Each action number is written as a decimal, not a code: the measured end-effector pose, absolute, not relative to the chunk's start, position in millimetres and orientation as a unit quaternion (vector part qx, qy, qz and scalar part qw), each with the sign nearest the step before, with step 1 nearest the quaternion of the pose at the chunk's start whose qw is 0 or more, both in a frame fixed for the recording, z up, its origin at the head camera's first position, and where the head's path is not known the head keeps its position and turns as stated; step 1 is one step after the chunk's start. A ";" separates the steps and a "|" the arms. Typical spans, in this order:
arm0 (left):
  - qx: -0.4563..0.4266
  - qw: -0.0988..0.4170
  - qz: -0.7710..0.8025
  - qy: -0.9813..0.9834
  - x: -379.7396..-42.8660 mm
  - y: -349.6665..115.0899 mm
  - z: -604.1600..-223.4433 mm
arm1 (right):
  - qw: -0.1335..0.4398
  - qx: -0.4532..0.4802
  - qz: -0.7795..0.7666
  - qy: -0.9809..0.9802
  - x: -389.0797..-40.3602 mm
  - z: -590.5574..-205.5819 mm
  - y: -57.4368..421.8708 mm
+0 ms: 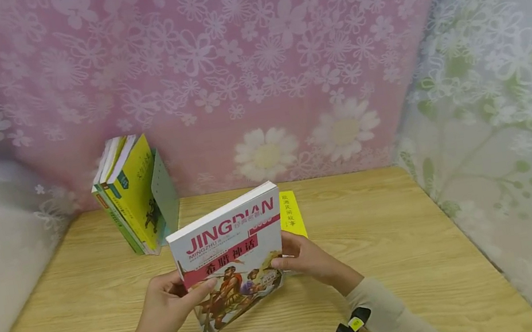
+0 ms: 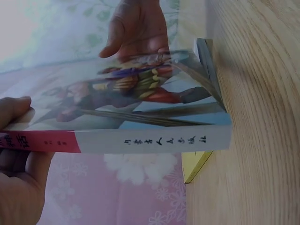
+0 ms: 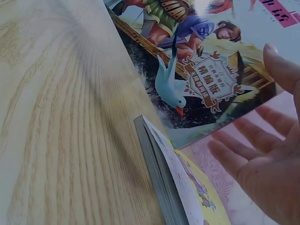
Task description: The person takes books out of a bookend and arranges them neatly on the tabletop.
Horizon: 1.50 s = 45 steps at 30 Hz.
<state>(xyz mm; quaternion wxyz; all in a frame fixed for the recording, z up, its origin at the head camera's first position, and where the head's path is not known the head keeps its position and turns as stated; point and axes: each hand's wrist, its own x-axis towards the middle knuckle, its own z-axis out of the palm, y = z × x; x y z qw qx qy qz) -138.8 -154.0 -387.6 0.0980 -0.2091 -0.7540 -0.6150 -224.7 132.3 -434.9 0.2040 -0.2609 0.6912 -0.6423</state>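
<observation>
A paperback with a red title band, "JINGDIAN" lettering and painted figures on its cover is held tilted over the table. My left hand grips it near the spine, thumb on the front cover and fingers behind. At its other edge is my right hand, with the thumb on the front side. Its fingers extend loosely behind the cover in the right wrist view. The spine faces the left wrist camera. A yellow book is on the table behind the held one, which partly hides it.
At the back left, several books stand upright, leaning against a pale green bookend. The wooden table meets a pink flowered backdrop behind and a pale flowered panel on the right.
</observation>
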 end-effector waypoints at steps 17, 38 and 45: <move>-0.203 0.046 -0.618 -0.758 -165.6 -151.6 -399.0 | 0.175 -0.314 -0.609 0.707 -216.2 -439.0 146.4; -0.115 -0.018 -0.684 -0.721 -179.2 -152.1 -410.0 | 0.208 -0.311 -0.655 0.656 -216.5 -438.8 148.7; -0.105 -0.009 -0.679 -0.727 -181.1 -160.0 -409.0 | 0.208 -0.286 -0.664 0.658 -213.8 -429.4 145.6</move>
